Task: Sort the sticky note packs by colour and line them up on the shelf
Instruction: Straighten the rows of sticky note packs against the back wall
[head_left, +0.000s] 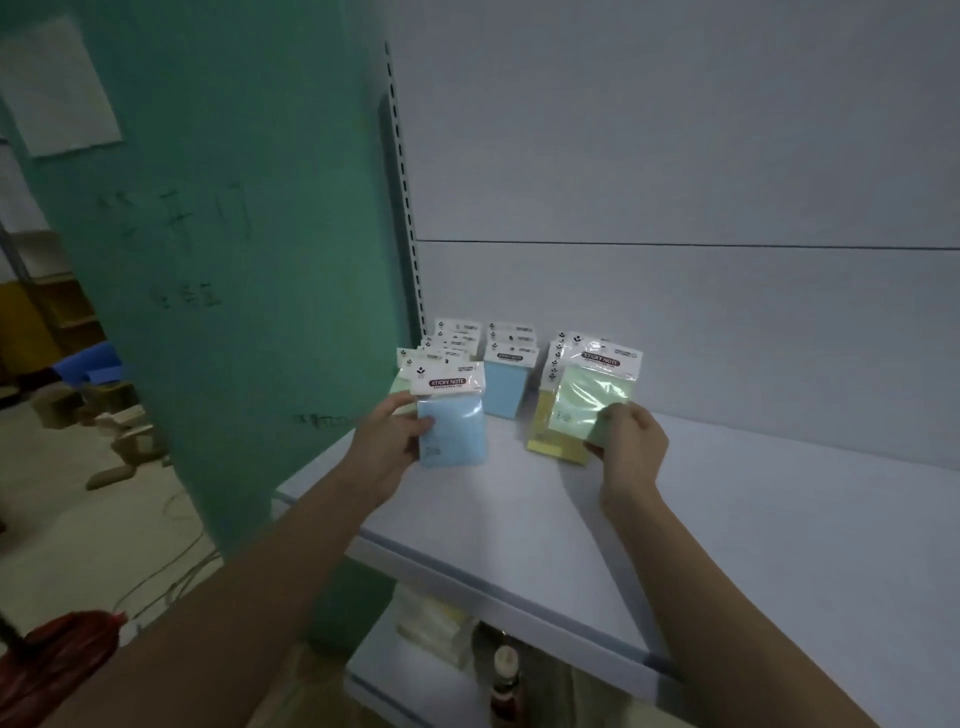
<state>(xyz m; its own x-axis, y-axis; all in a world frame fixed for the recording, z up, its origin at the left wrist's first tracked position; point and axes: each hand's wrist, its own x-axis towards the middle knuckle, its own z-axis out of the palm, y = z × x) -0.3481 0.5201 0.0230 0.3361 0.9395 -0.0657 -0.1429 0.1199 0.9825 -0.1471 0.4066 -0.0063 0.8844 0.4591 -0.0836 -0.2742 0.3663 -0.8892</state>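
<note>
Three rows of sticky note packs stand against the back panel at the centre of the frame, on the white shelf (727, 519). The left row (447, 345) shows mostly white header cards, with a pale green edge at its lower left (its colour cannot be confirmed from here). In front of it, the left hand (397, 431) grasps a blue pack (453, 434) by its left edge, thumb on the face, holding it upright just above the shelf. The middle row (506, 387) is blue, so this pack likely belongs there. Right of centre, the right row (545, 426) is yellow at the base. The right hand (631, 441) grasps a green pack (592, 400) at its lower right corner, in front of the yellow row. Judgement: sorting is well advanced; these two packs remain to be placed.
</note>
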